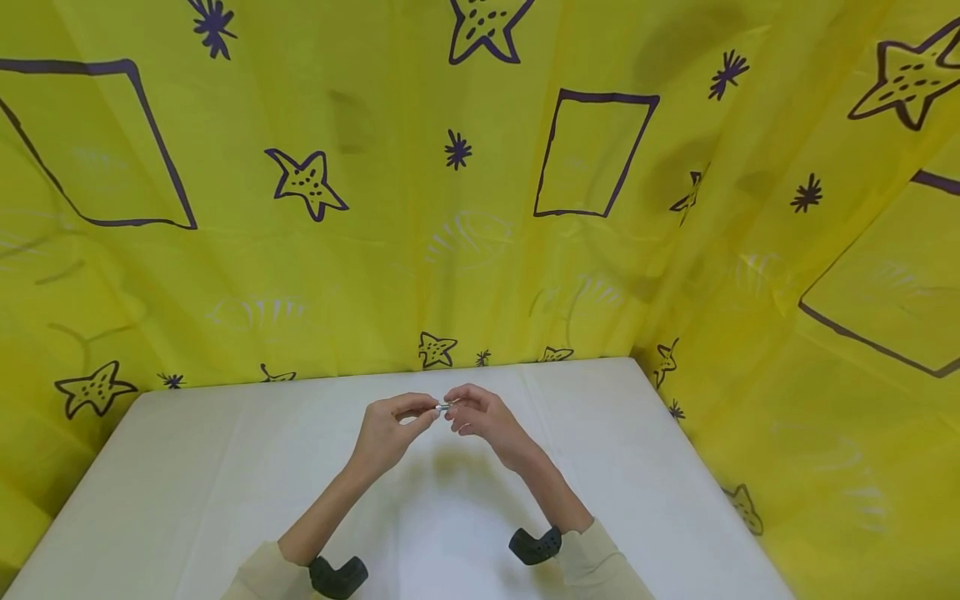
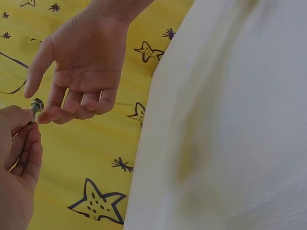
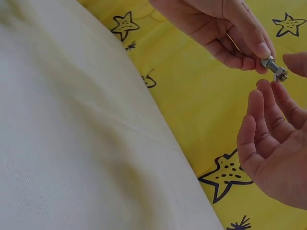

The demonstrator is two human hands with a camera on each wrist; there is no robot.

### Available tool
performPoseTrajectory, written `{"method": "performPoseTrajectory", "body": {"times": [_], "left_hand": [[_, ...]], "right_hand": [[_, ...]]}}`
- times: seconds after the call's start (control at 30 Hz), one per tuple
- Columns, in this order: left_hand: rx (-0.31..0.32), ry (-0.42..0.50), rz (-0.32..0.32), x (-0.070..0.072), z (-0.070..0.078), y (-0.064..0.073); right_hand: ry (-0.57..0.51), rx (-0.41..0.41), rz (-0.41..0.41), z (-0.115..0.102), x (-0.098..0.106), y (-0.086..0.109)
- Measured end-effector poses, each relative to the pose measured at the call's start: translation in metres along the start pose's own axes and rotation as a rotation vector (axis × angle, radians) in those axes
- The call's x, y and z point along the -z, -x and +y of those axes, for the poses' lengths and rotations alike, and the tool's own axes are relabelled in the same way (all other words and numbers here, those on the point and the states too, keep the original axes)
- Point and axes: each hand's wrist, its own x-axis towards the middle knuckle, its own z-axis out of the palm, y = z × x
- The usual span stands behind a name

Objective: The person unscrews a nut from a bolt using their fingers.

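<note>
Right wrist view: the left hand (image 3: pixel 218 31) pinches a bolt (image 3: pixel 272 64) while the right hand (image 3: pixel 278 151), loosely parted around its nut (image 3: pixel 280 74), grips nothing, so a slack pinch could drop it.

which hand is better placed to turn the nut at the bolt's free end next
Probably the right hand: it is open beside the nut, gripping nothing visible, while the left hand pinches the other end of the bolt.

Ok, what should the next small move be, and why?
Probably pinch the nut with the right grip: it sits near the free end of the bolt, the left grip pinches the other end, and the right thumb stands apart.
</note>
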Motion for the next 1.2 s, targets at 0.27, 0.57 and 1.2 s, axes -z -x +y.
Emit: {"method": "performPoseTrajectory", "body": {"times": [0.27,0.57,1.2], "left_hand": [[-0.005,0.014,0.000,0.0012,0.0007,0.0001],[0.017,0.014,-0.001,0.0017,0.0011,0.0008],[0.009,0.022,0.000,0.0022,0.0005,0.0001]], "right_hand": [[0.008,-0.047,0.023,-0.0005,0.0003,-0.0021],[-0.003,-0.026,0.016,-0.0030,-0.0024,-0.0006],[-0.024,-0.001,0.021,-0.0028,-0.0011,0.0018]]}}
